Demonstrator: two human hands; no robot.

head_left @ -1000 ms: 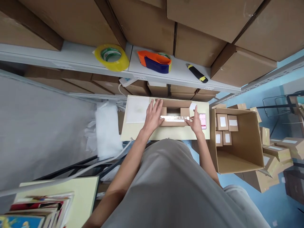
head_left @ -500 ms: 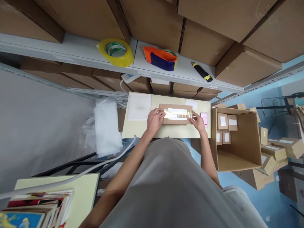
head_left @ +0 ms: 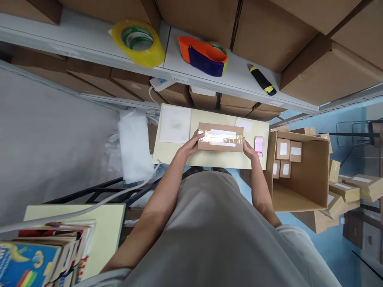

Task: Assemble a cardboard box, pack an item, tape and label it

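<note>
Between my two hands is a brown cardboard box (head_left: pixel 220 148) with a white label and a strip of shiny clear tape along its top. My left hand (head_left: pixel 191 144) grips its left end, with the thumb on the top. At the opposite end, my right hand (head_left: pixel 248 149) presses against the side; its fingers are partly hidden. A phone (head_left: pixel 259 146) with a pink screen lies to the right of that hand. A white sheet (head_left: pixel 175 124) is on the table to the left, and a small white paper (head_left: pixel 243 124) sits behind the box.
A large open carton (head_left: pixel 302 195) with several labelled small boxes stands right of the table (head_left: pixel 161 153). On the shelf (head_left: pixel 170 75) ahead are yellow tape (head_left: pixel 154 56), an orange-and-blue tape dispenser (head_left: pixel 206 61) and a utility knife (head_left: pixel 261 79). Books (head_left: pixel 32 259) are stacked at lower left.
Both hands have shifted from the taped top of the box to its two ends. The box now shows more of its front side. The camera view has moved slightly.
</note>
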